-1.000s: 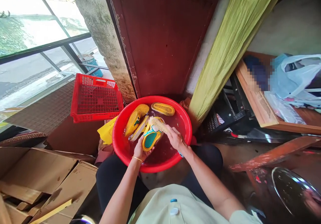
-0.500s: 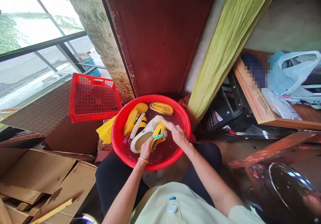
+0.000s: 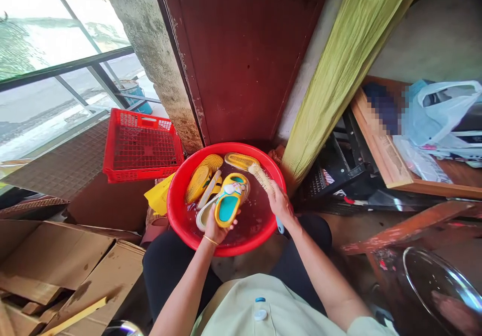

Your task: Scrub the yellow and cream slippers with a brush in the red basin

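My left hand [image 3: 217, 228] grips a small yellow sandal [image 3: 228, 209] with a teal insole, its open top facing up. My right hand [image 3: 280, 203] is closed round a scrubbing brush [image 3: 262, 178] with pale bristles; the blue tip of its handle sticks out below the hand. Brush and sandal are apart. Both hands are over a red basin [image 3: 173, 215] of soapy-looking water. Beneath the held sandal lies a white shoe [image 3: 203, 217], mostly covered. Yellow-soled footwear [image 3: 198, 183] lies at the basin's left, and another yellow sole [image 3: 241, 161] rests at the far rim.
A red plastic crate [image 3: 143, 147] stands left of the basin, above flattened cardboard [image 3: 64, 255]. Behind is a dark red door [image 3: 244, 60], with a yellow-green curtain [image 3: 324, 85] beside it. At right are a wooden table [image 3: 404, 170] with plastic bags and a red wooden stool [image 3: 406, 225].
The sandal has been turned from its side to face up and shifted slightly left. My right hand has drawn the brush off it, to the right.
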The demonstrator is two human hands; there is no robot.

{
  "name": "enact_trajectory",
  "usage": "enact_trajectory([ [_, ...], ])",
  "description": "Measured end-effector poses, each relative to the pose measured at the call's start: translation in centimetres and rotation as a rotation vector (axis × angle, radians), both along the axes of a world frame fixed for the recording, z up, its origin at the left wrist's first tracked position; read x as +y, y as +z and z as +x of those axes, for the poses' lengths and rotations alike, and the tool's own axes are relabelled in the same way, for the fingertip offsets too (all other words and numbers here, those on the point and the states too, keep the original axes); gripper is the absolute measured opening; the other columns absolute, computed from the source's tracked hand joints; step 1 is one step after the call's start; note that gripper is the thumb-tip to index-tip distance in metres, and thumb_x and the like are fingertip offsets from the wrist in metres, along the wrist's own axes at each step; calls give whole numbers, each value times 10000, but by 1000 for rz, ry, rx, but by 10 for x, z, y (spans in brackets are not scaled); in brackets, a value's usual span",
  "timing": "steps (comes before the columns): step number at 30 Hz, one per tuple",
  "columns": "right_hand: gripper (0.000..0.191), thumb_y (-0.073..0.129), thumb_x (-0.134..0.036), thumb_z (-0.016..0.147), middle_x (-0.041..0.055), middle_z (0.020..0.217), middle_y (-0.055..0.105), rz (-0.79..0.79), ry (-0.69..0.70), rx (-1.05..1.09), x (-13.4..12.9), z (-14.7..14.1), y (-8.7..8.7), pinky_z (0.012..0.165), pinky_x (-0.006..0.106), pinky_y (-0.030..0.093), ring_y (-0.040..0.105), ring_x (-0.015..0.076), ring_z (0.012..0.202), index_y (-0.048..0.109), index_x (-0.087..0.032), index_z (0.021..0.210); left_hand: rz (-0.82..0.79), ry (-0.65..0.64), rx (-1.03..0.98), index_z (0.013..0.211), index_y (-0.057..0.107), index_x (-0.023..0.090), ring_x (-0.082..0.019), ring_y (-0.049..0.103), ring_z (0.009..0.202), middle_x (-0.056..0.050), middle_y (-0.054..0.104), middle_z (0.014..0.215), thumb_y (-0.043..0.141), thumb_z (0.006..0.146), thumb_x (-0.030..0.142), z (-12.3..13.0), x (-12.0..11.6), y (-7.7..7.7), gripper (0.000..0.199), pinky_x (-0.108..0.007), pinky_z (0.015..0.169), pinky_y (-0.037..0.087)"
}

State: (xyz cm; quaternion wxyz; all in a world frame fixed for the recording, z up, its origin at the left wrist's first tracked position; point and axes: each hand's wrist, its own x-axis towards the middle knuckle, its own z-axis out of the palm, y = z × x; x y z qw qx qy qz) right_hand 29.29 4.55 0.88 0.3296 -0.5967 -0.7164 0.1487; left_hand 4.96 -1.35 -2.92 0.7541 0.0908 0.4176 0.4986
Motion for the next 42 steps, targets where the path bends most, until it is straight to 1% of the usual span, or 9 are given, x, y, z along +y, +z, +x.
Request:
enact_trajectory([
  [3,535,334,-351,1031,145,1445,574,48,110,107,-14,-18,-9,1103,396,467,534,237,1340,417,-162,1525,-44,-18,-250,1360,546,88,-183,683,620,-190,743,982,345,979,577,-9,3,6,652,-255,463,555],
  [7,501,365,-318,1022,136,1286,662,23,352,23,-27,-48,-25,1014,360,530,632,242,1197,497,-201,1491,-88,-14,-372,1354,555,137,-143,650,551,-135,744,896,357,1006,465,-12,0,3,517,-205,424,519],
  [13,500,320,-263,1022,168,1253,659,26,112,-26,9,-42,-20,1031,401,507,622,249,1165,523,-143,1463,-136,57,-430,1360,563,163,-106,640,562,-134,746,995,389,1009,423,-11,-10,-5,469,-159,430,504],
  [18,480,392,-298,1026,105,1160,687,30,423,-152,-15,-55,-28,862,311,563,676,221,984,507,-261,1491,-120,92,-479,1272,608,148,-102,634,538,-114,743,893,391,1011,346,-11,-7,-11,393,-141,414,485],
  [24,473,331,-233,1027,196,1191,671,84,116,-117,7,-45,-19,903,377,551,664,252,1037,514,-116,1447,-56,32,-596,1222,624,127,-102,642,540,-156,748,992,350,1022,374,-13,-12,-15,419,-142,402,463],
  [26,476,320,-258,1036,193,1243,656,146,146,-61,3,-44,-14,916,369,550,653,249,1079,487,-121,1461,-21,68,-610,1195,632,148,-84,615,512,-131,751,958,320,1036,372,-15,-15,-16,415,-127,389,430],
  [31,449,372,-292,1035,123,1142,688,151,480,-151,-29,-59,-14,834,316,564,677,231,1003,526,-208,1448,-19,83,-576,1209,618,159,-79,567,489,-113,739,891,302,1039,368,-17,-17,-20,414,-128,365,393],
  [37,467,323,-303,1039,188,1159,687,88,86,-69,10,-34,-5,916,375,547,673,261,1053,556,-106,1394,-33,68,-538,1360,546,152,-127,630,541,-143,746,964,377,1009,428,-14,-13,-13,478,-179,400,467],
  [42,500,362,-321,1027,153,1346,632,39,226,-18,-20,-19,1,985,379,530,612,251,1201,451,-169,1495,34,197,-361,1284,589,94,-203,702,685,-179,735,1014,366,994,553,-8,0,-3,587,-274,515,570],
])
